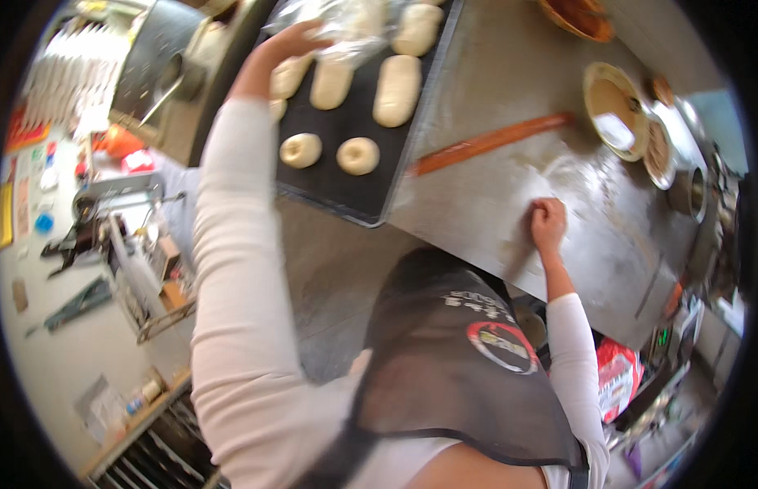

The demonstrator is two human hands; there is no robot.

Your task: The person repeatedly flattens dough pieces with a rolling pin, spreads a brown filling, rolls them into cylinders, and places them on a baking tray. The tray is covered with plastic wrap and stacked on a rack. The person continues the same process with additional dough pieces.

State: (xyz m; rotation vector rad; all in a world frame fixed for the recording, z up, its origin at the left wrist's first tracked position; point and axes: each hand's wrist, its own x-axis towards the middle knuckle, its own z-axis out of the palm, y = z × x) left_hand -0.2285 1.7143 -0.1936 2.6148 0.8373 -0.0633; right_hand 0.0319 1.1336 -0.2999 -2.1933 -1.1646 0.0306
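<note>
At the top, my left hand (299, 40) reaches over a black baking tray (330, 192) and touches a clear plastic sheet (367, 24); whether its fingers grip the sheet is not clear. The sheet lies over part of several oblong dough pieces, among them one near the tray's right edge (397, 91). Two round dough pieces, one on the left (301, 151) and one on the right (358, 156), sit side by side near the tray's close end. Curled into a loose fist, my right hand (549, 223) rests at the metal worktable (477, 208), with no object visible in it.
An orange-brown wooden stick (495, 143) lies right of the tray. Beyond it stand a yellowish bowl (611, 91) with a white item inside, a dish of brown filling (659, 153) and a metal pot (688, 192). Another bowl (577, 18) is at the top right.
</note>
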